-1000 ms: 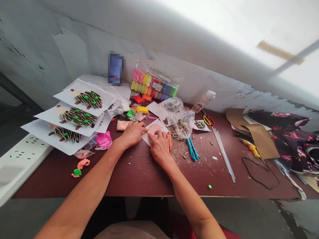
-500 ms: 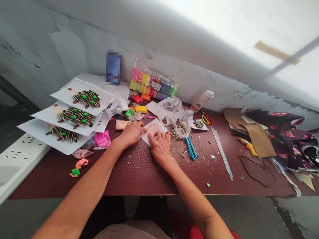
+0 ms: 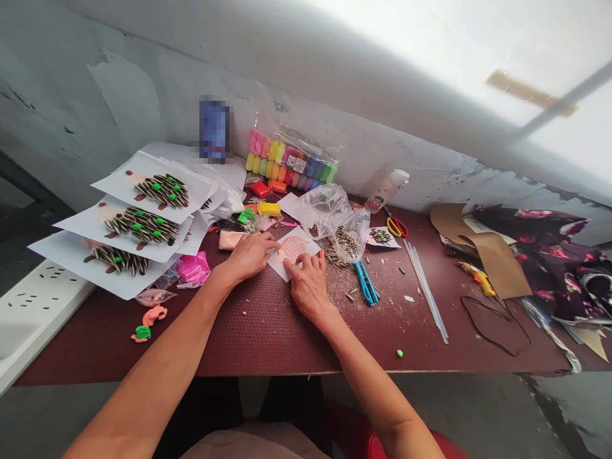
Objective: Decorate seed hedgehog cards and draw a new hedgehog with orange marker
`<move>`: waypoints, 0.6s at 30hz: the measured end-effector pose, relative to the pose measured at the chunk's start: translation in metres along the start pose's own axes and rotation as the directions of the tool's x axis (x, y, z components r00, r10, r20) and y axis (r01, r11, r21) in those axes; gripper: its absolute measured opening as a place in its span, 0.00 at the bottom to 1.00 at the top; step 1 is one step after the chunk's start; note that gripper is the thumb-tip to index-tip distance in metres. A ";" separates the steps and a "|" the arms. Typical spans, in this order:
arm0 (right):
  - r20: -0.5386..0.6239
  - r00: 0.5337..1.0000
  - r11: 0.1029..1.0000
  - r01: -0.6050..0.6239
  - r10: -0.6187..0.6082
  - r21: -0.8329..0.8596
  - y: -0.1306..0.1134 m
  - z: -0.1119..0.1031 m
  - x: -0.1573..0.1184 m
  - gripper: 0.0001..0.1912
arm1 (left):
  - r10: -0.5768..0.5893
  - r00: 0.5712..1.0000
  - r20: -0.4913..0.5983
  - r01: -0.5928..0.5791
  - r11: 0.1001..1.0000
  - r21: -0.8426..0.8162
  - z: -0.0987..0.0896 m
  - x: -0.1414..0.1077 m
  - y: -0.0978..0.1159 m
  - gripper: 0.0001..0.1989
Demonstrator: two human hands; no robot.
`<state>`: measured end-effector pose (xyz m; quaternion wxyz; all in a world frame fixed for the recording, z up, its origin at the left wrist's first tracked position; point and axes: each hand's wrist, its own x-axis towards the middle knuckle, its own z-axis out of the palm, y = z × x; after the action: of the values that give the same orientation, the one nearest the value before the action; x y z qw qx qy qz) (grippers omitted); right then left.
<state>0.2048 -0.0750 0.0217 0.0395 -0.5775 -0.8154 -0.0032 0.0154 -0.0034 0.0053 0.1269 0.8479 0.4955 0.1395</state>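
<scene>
A small white card [image 3: 299, 245] printed with an orange leaf-like outline lies on the dark red table [image 3: 268, 331]. My left hand [image 3: 253, 254] rests at the card's left edge, its fingers bent together and their tips on the paper; whether anything is between them is too small to tell. On the card's lower right lies my right hand [image 3: 308, 280], fingers apart, with fingertips touching the printed part. Right of the card are a pile of striped seeds [image 3: 340, 250] and a blue cutter [image 3: 366, 284]. Pale pink clay [image 3: 231, 240] sits beside my left hand.
Stacked sheets with seed hedgehogs [image 3: 153, 191] stand at the left, by a white power strip [image 3: 43, 299]. Behind are a clay pack [image 3: 291, 159] and a bottle [image 3: 386, 191]. Scissors [image 3: 396, 226], clear sticks [image 3: 426, 290], and a yellow glue gun [image 3: 480, 278] lie rightward.
The view has shifted slightly. My right hand's fingers have moved a little over the card, showing more of the orange print; my left hand stays at its edge.
</scene>
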 end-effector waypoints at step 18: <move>-0.012 1.000 1.000 0.011 -0.011 -0.001 -0.003 -0.005 -0.002 0.22 | 0.006 0.999 -0.050 -0.010 0.996 -0.083 0.004 0.003 -0.008 0.16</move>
<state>0.2031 -0.0782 0.0267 0.0443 -0.5729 -0.8184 -0.0074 0.0122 0.0024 -0.0007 0.1491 0.8402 0.4887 0.1817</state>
